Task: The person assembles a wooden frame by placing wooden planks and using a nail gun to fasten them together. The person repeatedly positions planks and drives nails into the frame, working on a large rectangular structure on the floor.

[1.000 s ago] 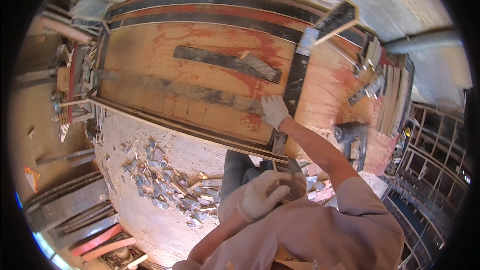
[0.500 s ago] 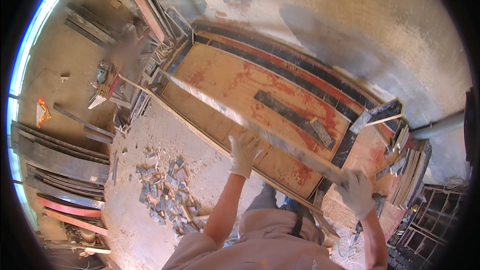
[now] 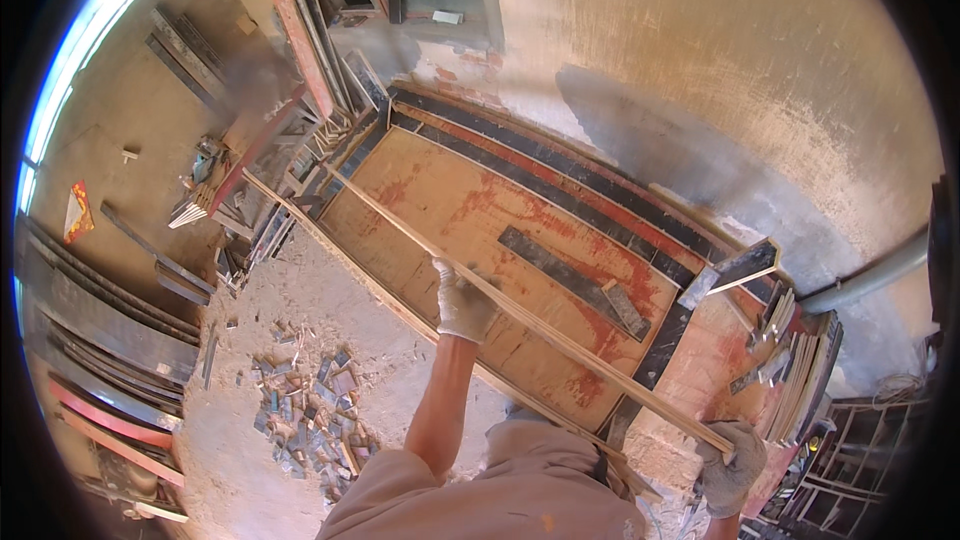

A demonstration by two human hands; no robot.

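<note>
Long wooden strip (image 3: 530,315), slanting upper left to lower right above red panel (image 3: 450,210). Left hand (image 3: 462,302) clamped at middle. Right hand (image 3: 732,452) clamped at near end.

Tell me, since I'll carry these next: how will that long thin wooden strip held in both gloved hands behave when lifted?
The wooden strip is very long and slim, so it will probably flex and sag between grips. The left hand holds it mid-length and the right hand its near end, which suggests it is light but awkward. Its far end reaches towards the stacked boards, so it may swing and snag.
</note>
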